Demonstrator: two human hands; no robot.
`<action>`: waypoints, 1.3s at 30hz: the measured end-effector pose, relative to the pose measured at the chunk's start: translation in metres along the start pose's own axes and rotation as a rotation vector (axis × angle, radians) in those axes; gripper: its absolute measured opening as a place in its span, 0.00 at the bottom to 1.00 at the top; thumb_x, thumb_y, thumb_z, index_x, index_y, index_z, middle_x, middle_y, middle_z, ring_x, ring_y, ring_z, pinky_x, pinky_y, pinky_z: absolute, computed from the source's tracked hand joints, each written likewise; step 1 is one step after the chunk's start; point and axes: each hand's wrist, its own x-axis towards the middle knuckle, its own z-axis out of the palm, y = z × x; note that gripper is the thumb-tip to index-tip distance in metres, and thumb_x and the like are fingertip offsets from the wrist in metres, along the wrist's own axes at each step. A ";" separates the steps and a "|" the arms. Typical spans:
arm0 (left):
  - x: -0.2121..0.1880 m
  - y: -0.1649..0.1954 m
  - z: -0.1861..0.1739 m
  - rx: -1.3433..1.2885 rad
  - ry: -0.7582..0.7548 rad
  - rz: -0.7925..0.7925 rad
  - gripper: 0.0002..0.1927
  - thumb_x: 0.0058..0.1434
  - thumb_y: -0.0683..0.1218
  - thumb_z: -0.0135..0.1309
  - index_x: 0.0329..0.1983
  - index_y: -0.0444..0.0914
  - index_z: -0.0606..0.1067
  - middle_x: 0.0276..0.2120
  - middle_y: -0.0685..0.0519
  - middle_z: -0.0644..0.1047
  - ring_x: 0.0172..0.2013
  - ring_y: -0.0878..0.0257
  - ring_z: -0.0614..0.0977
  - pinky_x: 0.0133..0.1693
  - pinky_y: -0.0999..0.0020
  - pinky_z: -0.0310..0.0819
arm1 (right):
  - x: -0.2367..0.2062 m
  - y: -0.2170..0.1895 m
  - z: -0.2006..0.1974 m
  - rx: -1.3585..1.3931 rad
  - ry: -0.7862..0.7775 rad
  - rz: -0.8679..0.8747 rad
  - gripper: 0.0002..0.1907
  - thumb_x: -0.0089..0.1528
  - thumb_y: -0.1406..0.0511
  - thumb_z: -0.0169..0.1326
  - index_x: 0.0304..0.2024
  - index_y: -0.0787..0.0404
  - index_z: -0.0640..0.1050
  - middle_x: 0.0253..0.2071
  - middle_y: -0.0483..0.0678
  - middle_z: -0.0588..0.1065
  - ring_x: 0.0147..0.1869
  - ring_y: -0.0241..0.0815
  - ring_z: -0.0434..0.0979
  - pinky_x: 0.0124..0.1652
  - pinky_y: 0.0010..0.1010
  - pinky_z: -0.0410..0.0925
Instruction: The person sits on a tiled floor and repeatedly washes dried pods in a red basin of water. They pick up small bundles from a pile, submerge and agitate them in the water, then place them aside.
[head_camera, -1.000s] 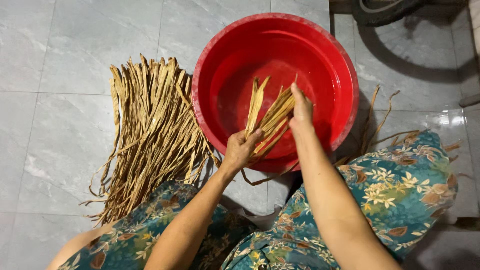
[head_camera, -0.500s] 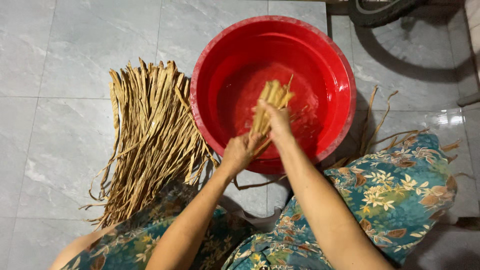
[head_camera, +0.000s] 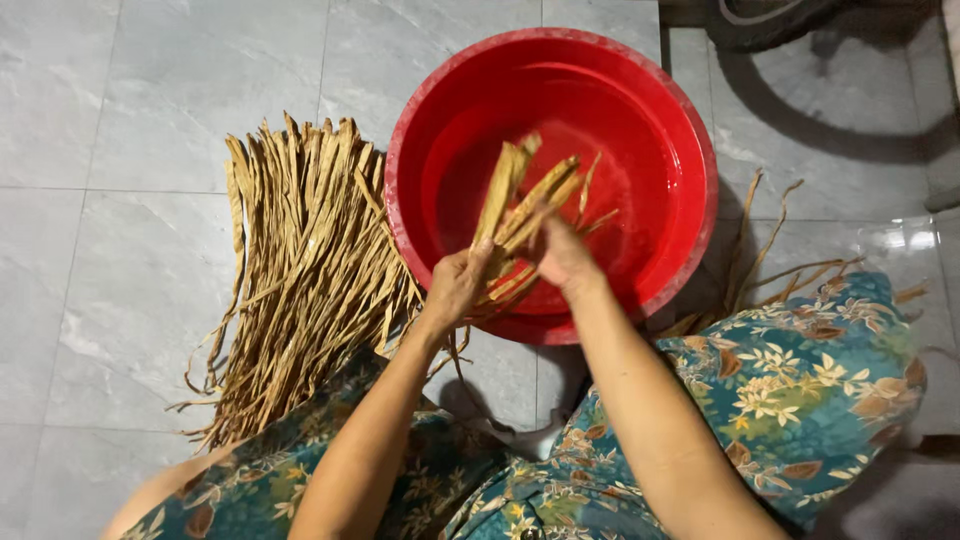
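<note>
Left hand (head_camera: 457, 288): gripping the lower end of a bundle of tan strips (head_camera: 520, 205).
Right hand (head_camera: 562, 252): clasping the same bundle, just beside the left.
Bundle: tilting over the red basin (head_camera: 690, 150).
Floor (head_camera: 130, 120): carrying a pile of dry strips (head_camera: 300, 270) left of the basin.

The basin (head_camera: 700, 190) is bright red. The strips (head_camera: 300, 270) are tan, dry yellow-brown. The floor (head_camera: 130, 150) is pale grey tile. The clothing (head_camera: 800, 380) is teal with cream and brown flowers.
</note>
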 end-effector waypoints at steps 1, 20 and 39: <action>-0.003 0.001 0.003 -0.017 -0.008 -0.062 0.29 0.72 0.62 0.45 0.39 0.32 0.81 0.19 0.59 0.71 0.20 0.70 0.69 0.23 0.69 0.62 | 0.000 0.011 0.007 -0.070 0.030 -0.008 0.27 0.59 0.50 0.60 0.55 0.56 0.77 0.46 0.48 0.81 0.48 0.41 0.82 0.47 0.36 0.76; 0.001 0.077 -0.035 0.271 -0.127 0.015 0.20 0.69 0.57 0.51 0.49 0.37 0.81 0.31 0.58 0.83 0.31 0.70 0.80 0.34 0.74 0.74 | -0.022 -0.061 0.068 -1.857 -0.038 -0.479 0.59 0.44 0.64 0.70 0.75 0.51 0.56 0.78 0.61 0.37 0.80 0.64 0.29 0.71 0.63 0.37; 0.027 0.039 -0.027 0.410 0.216 0.232 0.14 0.65 0.47 0.57 0.53 0.42 0.79 0.48 0.48 0.80 0.45 0.58 0.83 0.48 0.63 0.79 | -0.016 -0.003 -0.099 -1.483 0.790 0.201 0.34 0.61 0.71 0.58 0.69 0.54 0.65 0.55 0.55 0.76 0.51 0.49 0.78 0.48 0.38 0.71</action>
